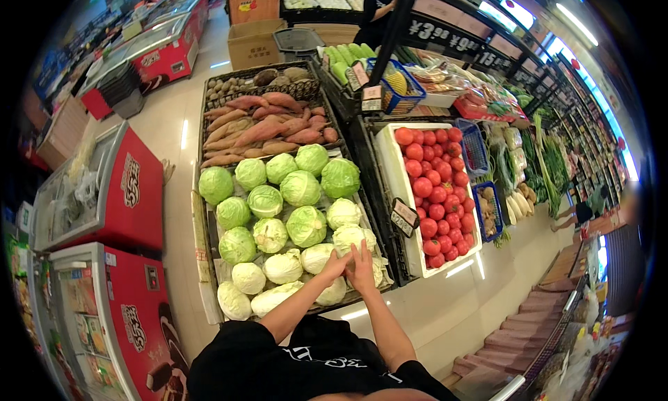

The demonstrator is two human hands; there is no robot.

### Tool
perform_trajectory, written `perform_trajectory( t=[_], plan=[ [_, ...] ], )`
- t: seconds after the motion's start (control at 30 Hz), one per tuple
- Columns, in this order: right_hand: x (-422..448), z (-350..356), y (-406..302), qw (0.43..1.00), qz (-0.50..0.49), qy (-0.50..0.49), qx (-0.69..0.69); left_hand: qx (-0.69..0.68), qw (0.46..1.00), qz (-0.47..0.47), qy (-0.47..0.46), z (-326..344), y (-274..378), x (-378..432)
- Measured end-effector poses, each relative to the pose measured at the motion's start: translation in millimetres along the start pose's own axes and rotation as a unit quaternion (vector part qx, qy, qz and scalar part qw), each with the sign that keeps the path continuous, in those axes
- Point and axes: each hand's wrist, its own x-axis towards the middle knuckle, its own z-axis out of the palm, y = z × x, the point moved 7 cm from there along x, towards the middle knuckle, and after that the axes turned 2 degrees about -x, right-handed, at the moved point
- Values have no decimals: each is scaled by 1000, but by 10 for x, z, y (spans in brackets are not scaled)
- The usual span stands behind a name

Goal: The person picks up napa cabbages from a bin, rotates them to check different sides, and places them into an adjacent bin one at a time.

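My left hand (335, 265) and my right hand (361, 265) are close together over the near right part of a display of green cabbages (306, 226). The fingers of my right hand reach the lower edge of a pale cabbage (350, 237); whether they press on it is unclear. My left fingertips meet or overlap the right hand, and its grip is hard to make out. Other pale cabbages (283, 267) lie beside and beneath my hands, in rows on a lined display with a pale edge (201, 255).
Sweet potatoes (266, 129) lie beyond the cabbages. To the right stands a white foam box (389, 155) of tomatoes (437, 195) with a price tag (405, 217). Red chest freezers (136, 192) line the left. A person in black (373, 14) is behind the far stand.
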Motion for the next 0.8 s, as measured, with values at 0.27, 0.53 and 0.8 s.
perform_trajectory(
  t=[0.27,0.53,0.8],
  plan=[
    [-485,-365,217,999,22,-8,37,40,997,51,36,-6,-180,118],
    [-2038,-1187,1399,985,162,5,56,114,902,333,249,628,-121,-694],
    [-4219,-1960,2457,868,481,-102,72,286,920,216,-160,2684,-1331,-428]
  ],
)
